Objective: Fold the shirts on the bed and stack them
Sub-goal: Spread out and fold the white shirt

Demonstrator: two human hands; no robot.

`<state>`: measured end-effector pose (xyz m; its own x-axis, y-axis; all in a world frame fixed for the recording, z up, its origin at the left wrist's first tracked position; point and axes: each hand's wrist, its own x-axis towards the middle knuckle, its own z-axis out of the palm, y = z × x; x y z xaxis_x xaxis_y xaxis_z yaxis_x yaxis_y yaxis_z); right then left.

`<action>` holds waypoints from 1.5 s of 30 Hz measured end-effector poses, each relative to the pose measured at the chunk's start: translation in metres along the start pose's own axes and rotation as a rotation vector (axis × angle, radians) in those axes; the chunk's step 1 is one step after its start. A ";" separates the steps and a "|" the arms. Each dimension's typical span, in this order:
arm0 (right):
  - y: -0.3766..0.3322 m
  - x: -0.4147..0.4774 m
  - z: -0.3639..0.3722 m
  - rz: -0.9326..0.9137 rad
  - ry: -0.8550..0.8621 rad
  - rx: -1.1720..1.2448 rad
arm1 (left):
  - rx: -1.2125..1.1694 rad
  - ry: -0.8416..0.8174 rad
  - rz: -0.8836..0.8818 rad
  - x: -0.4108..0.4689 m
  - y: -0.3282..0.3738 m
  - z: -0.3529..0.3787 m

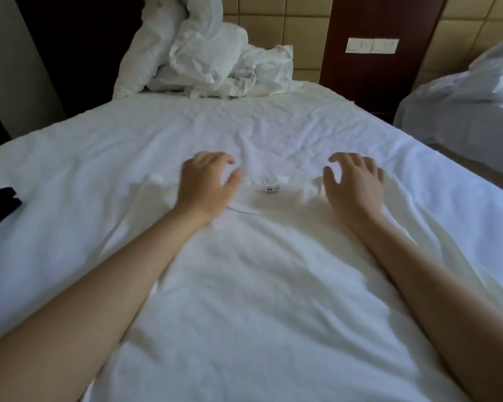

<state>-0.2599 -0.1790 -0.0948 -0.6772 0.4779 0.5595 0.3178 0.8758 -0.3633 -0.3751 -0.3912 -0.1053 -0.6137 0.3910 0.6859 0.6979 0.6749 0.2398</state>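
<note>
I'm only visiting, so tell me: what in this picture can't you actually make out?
Head view, the only one:
1. The label in the collar of the white shirt: too small to read.
2. The dark cloth: cut off by the left edge, so I cannot tell what it is.
3. The shirt's hem: beyond the bottom edge.
4. The left hand: motion-blurred, so whether its fingers touch the shirt is unclear.

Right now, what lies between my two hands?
Head view: the collar and neck label of the white shirt, between left hand and right hand.
</note>
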 end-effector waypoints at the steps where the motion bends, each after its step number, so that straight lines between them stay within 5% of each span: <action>1: -0.015 -0.006 -0.004 -0.062 -0.021 0.060 | -0.020 -0.142 0.037 0.002 0.012 0.006; 5: -0.050 -0.041 0.015 -0.316 -0.466 0.002 | 0.133 -0.725 -0.037 0.011 0.021 0.028; 11: -0.045 -0.047 0.016 -0.318 -0.494 0.004 | 0.110 -0.571 0.007 0.002 0.022 0.030; 19: -0.064 -0.149 -0.054 -0.193 -0.088 0.087 | 0.026 -0.640 -0.097 -0.015 0.048 0.001; 26: -0.072 -0.212 -0.091 0.173 -0.251 -0.014 | 0.124 -0.865 -0.082 -0.050 0.093 -0.054; 32: -0.108 -0.264 -0.141 0.600 -0.192 0.537 | 0.158 -0.805 -0.041 -0.094 0.129 -0.097; 38: -0.136 -0.262 -0.158 1.160 -0.005 1.252 | -0.078 -0.801 -0.320 -0.127 0.147 -0.128; 42: -0.133 -0.260 -0.158 1.312 0.043 1.645 | -0.455 -0.714 -0.535 -0.144 0.157 -0.140; 45: -0.120 -0.260 -0.153 1.297 -0.174 1.735 | -0.817 -0.499 -0.722 -0.153 0.166 -0.155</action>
<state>-0.0205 -0.3979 -0.0831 -0.7072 0.4939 -0.5059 -0.1631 -0.8102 -0.5629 -0.1083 -0.4363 -0.0644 -0.9094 0.4072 -0.0849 0.0510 0.3117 0.9488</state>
